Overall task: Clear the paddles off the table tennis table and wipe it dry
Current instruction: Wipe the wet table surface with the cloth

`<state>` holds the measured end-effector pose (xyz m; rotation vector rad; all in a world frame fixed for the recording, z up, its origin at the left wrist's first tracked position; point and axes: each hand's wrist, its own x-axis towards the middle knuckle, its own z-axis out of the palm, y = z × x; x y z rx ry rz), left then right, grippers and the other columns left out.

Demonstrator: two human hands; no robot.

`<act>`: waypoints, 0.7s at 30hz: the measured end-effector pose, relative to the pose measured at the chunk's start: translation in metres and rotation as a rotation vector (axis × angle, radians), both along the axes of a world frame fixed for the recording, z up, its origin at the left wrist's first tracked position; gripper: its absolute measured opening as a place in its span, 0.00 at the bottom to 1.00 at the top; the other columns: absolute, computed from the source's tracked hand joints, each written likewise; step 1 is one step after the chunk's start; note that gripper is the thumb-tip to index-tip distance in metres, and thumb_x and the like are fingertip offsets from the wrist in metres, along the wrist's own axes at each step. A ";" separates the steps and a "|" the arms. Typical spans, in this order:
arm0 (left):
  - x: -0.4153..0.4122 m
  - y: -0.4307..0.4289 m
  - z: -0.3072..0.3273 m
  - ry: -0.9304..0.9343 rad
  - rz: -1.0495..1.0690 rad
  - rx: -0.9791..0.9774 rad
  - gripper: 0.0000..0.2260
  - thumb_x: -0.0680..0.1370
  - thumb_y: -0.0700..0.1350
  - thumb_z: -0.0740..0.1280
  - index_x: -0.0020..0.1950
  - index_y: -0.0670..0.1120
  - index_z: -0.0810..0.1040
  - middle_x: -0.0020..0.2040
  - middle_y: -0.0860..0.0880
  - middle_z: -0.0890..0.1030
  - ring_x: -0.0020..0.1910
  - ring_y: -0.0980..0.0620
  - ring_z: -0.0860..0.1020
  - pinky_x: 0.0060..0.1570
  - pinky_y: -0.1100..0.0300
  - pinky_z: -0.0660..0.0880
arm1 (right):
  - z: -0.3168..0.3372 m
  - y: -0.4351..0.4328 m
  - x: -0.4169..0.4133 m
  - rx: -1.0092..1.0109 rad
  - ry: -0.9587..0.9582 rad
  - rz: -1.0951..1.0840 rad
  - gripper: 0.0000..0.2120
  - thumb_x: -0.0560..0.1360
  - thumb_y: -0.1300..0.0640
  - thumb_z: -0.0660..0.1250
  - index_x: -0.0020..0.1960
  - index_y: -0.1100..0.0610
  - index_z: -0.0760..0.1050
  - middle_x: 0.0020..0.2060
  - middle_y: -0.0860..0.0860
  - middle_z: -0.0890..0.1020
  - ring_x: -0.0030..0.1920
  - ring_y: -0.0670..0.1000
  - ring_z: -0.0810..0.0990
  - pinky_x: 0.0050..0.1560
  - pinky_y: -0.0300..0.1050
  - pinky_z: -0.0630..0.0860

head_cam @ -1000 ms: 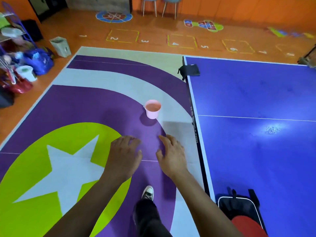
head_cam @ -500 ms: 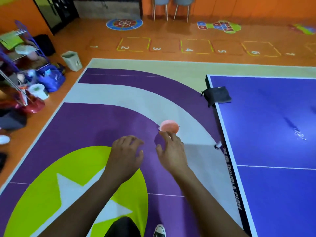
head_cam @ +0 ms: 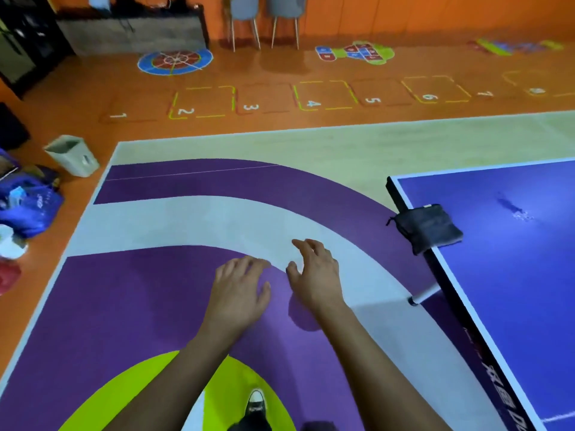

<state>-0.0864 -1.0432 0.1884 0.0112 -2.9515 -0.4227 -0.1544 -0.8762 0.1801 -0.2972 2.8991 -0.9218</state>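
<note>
The blue table tennis table [head_cam: 497,275] fills the right side, its white-edged corner at the upper right. A dark grey cloth pouch [head_cam: 427,228] lies on the table's left edge, partly hanging over it. A small wet patch [head_cam: 521,214] glints on the blue surface beyond the pouch. My left hand [head_cam: 238,290] and my right hand [head_cam: 315,275] are stretched out side by side over the purple floor mat, palms down, fingers apart, holding nothing. My right hand hides the pink bucket; only its round shadow [head_cam: 303,315] shows. No paddle is in view.
A white waste bin [head_cam: 73,157] stands at the mat's far left corner. Blue bags [head_cam: 29,206] and clutter sit along the left wall. Two grey chairs [head_cam: 264,20] stand at the back. My shoe [head_cam: 255,402] is on the mat below.
The view has swung left and forward along the table's side. The paddle case at the near edge left the view, and the pink bucket slid under my right hand.
</note>
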 end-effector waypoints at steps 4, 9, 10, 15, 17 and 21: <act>-0.087 -0.042 0.009 -0.008 -0.081 0.016 0.17 0.76 0.52 0.60 0.61 0.51 0.79 0.58 0.51 0.80 0.57 0.45 0.77 0.58 0.49 0.71 | 0.002 -0.035 -0.065 0.021 0.036 -0.086 0.23 0.80 0.51 0.63 0.75 0.51 0.71 0.73 0.54 0.72 0.70 0.57 0.72 0.71 0.53 0.64; -0.194 -0.066 0.010 0.015 -0.182 0.028 0.15 0.77 0.50 0.62 0.61 0.51 0.79 0.59 0.51 0.80 0.59 0.45 0.76 0.61 0.48 0.69 | -0.015 -0.052 -0.151 0.015 0.003 -0.208 0.23 0.81 0.51 0.63 0.75 0.51 0.71 0.73 0.53 0.72 0.71 0.56 0.71 0.71 0.55 0.65; -0.218 -0.068 0.009 0.007 -0.199 0.030 0.15 0.77 0.50 0.62 0.61 0.51 0.79 0.60 0.51 0.80 0.59 0.45 0.76 0.62 0.48 0.69 | -0.018 -0.055 -0.170 0.014 -0.001 -0.230 0.23 0.81 0.51 0.63 0.75 0.51 0.71 0.73 0.53 0.72 0.71 0.56 0.71 0.72 0.55 0.65; -0.328 -0.054 0.001 -0.061 -0.340 0.018 0.15 0.76 0.50 0.61 0.61 0.50 0.79 0.58 0.51 0.80 0.59 0.45 0.76 0.61 0.49 0.70 | -0.036 -0.057 -0.264 -0.031 -0.083 -0.361 0.23 0.81 0.51 0.63 0.75 0.51 0.71 0.72 0.52 0.72 0.71 0.55 0.71 0.71 0.53 0.65; -0.369 -0.048 0.001 -0.068 -0.410 0.006 0.16 0.76 0.51 0.61 0.60 0.50 0.79 0.57 0.50 0.80 0.57 0.45 0.77 0.59 0.48 0.71 | -0.036 -0.053 -0.300 -0.054 -0.120 -0.430 0.22 0.81 0.51 0.63 0.75 0.52 0.71 0.71 0.52 0.72 0.69 0.56 0.72 0.70 0.52 0.65; -0.455 -0.029 0.004 -0.077 -0.542 -0.030 0.21 0.76 0.55 0.54 0.60 0.50 0.79 0.56 0.50 0.79 0.56 0.44 0.76 0.58 0.48 0.69 | -0.029 -0.038 -0.364 -0.054 -0.146 -0.527 0.23 0.80 0.52 0.63 0.75 0.50 0.70 0.72 0.50 0.71 0.68 0.55 0.71 0.70 0.51 0.64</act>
